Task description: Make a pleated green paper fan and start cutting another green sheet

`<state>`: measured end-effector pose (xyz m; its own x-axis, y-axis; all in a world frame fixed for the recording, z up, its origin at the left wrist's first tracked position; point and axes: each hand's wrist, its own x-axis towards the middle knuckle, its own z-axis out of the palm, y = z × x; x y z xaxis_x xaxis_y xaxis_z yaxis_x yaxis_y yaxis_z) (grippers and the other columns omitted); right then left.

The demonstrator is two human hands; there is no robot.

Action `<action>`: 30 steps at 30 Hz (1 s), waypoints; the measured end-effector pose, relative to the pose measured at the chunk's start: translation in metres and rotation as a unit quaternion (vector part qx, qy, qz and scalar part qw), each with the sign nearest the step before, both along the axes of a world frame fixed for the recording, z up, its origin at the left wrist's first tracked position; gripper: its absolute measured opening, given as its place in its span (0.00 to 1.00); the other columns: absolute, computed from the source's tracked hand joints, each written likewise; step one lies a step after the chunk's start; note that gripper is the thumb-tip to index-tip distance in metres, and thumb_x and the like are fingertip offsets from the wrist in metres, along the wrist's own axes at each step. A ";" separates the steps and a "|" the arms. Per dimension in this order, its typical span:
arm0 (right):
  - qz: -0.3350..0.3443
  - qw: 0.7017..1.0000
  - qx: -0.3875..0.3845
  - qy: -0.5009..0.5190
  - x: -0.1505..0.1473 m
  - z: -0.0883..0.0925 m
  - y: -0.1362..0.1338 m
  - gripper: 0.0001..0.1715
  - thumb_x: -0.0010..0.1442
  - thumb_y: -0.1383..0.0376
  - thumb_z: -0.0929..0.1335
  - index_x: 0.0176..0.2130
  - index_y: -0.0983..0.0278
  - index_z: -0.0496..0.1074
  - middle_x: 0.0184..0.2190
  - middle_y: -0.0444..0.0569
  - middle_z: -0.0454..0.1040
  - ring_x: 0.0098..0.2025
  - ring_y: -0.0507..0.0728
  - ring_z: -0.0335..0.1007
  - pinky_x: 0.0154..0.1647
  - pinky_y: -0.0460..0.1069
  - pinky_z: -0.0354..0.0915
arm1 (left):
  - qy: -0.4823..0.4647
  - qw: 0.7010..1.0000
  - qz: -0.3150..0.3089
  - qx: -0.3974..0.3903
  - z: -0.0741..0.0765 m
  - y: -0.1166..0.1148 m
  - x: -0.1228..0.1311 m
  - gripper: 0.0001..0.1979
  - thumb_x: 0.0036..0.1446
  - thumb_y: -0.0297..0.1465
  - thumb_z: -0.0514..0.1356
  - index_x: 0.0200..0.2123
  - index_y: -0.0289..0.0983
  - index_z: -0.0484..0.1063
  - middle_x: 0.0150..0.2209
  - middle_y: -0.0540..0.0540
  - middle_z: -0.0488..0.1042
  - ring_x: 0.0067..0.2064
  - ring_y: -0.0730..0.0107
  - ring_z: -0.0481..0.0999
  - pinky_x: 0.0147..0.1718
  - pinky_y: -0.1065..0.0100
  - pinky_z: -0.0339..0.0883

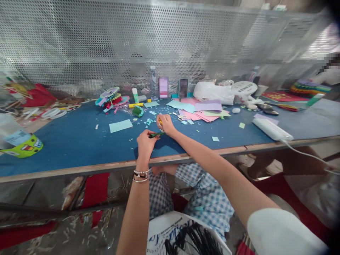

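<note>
Near the table's front edge, my left hand (146, 141) pinches a small dark green piece (156, 135), perhaps folded paper. Just beyond it, my right hand (166, 125) is closed round a slim yellow tool (160, 121), its lower end close to the green piece. The fingers hide most of the tool, so its kind cannot be made out. Light blue paper scraps (149, 121) lie scattered by the hands. Scissors with pale handles (181, 117) rest right of my right hand. A green and turquoise paper piece (137, 111) sits behind my left hand.
Coloured paper sheets (208, 106) overlap at the back. A glue stick (135, 95), a water bottle (153, 83) and two phones (163, 87) stand along the mesh panel. A white power strip (272, 129) lies right; a green-labelled tub (23, 146) stands left. A person sits far right.
</note>
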<state>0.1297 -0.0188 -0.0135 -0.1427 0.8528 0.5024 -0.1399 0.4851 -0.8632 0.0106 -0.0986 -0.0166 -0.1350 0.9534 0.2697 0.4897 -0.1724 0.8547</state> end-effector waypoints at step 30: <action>-0.041 0.956 -0.145 0.253 0.025 0.032 0.000 0.22 0.61 0.58 0.53 0.18 0.60 0.48 0.07 0.36 0.44 0.10 0.47 0.39 0.11 0.43 0.45 | -0.060 0.998 -0.032 0.007 -0.014 0.014 -0.002 0.10 0.41 0.33 0.67 0.28 0.37 0.72 0.24 0.48 0.77 0.29 0.65 0.78 0.29 0.70 0.66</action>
